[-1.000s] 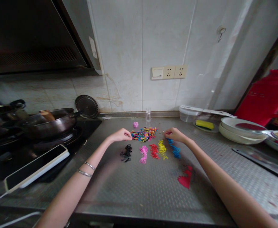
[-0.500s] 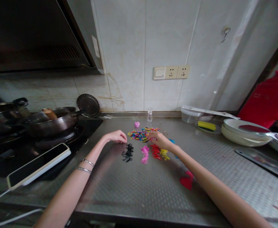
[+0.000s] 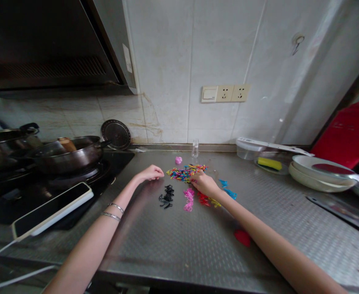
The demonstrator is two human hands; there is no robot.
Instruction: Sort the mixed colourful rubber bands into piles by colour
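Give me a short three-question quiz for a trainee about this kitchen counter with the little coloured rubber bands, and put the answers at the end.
1. True or false: the right hand has its fingertips at the mixed multicoloured heap of small rubber bands.
2. Which sorted pile lies farthest to the person's left?
A. black pile of small rubber bands
B. blue pile
C. yellow pile
3. Fill the blank: the white-cased smartphone lies on the ____.

Key: 1 true; 2 A; 3 black glass hob.
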